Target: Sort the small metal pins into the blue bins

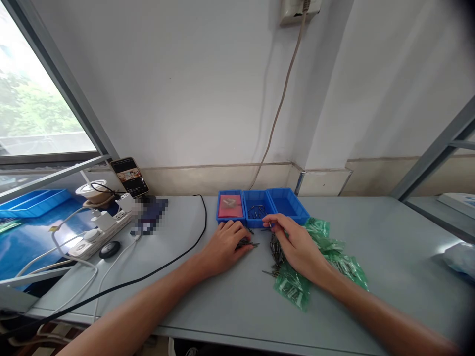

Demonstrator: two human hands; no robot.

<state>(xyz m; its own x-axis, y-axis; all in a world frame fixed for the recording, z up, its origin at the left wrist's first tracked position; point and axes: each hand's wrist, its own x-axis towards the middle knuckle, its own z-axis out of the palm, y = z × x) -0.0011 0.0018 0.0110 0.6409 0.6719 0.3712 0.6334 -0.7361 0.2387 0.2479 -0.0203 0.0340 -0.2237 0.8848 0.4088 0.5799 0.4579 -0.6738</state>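
Right fingertips pinch a small metal pin above a loose pile

The right hand (299, 244) has its thumb and forefinger brought together on a slim metal pin (270, 225), held just in front of the middle blue bin. The left hand (224, 247) lies palm down, fingers bent and thumb set a little apart, over small metal pieces (255, 244) whose ends poke out between thumb and forefinger; whether it grips them or merely covers them, I cannot tell.

Below the right fingers, a heap of dark metal pins (276, 251) spreads on the grey tabletop (222, 306). A green plastic bag (295, 288) lies against the heap, partly under the right hand, and more green bags (347, 267) lie beyond the wrist. Their pale marks are too small to read.

Three blue bins stand side by side beyond the hands. The left bin (218, 210) holds a flat red piece (224, 211) with a small clear packet on top; the middle bin (249, 222) holds a few thin metal pieces; the right bin (291, 206) sits slightly askew.

Farther left, a black cable (163, 271) curves across the surface. Near the window are a white power strip (83, 247) with plugs in it, a black oval object (110, 249), a lidded cup (92, 192) and a propped phone (129, 177), whose lit screen shows a picture and lettering too small to make out. A pixelated patch hides part of what lies beside the strip.
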